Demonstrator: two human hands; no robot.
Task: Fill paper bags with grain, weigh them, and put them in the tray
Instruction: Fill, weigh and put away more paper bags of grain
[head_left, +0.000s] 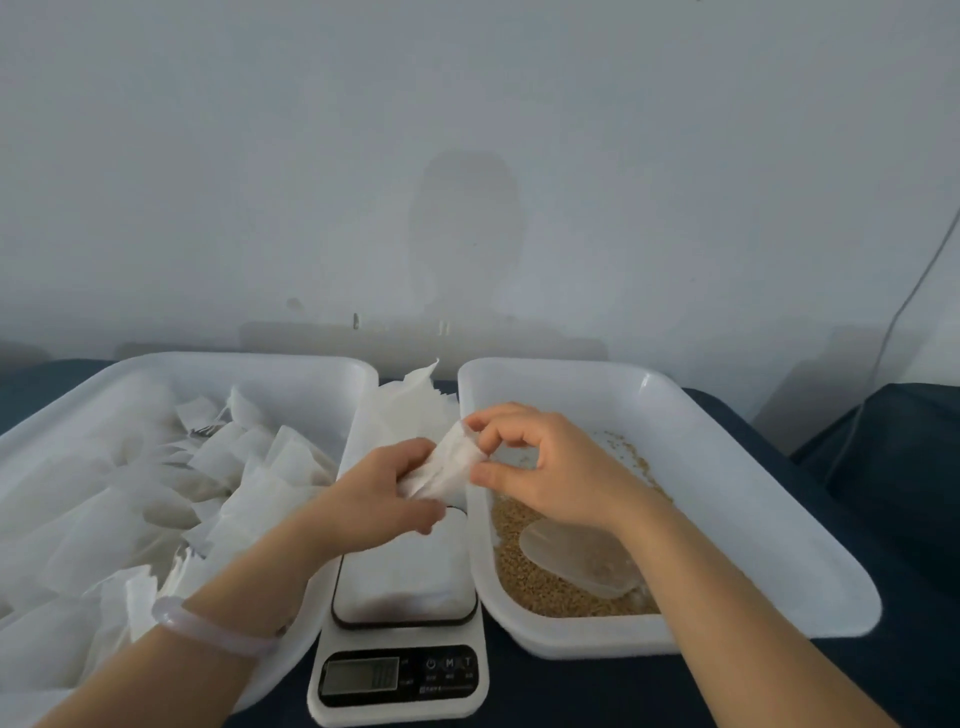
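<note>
We hold one paper bag (448, 466) above the scale (402, 631), between two trays. Our left grip (387, 493) curls round its lower end, and our right grip (545, 467) pinches its top edge. Other bags (156, 509) heap the left tray (234, 359). Grain (540, 597) and a scoop (576, 564) lie in the right tray (753, 509).

Dim, soft, perhaps slightly blurred
</note>
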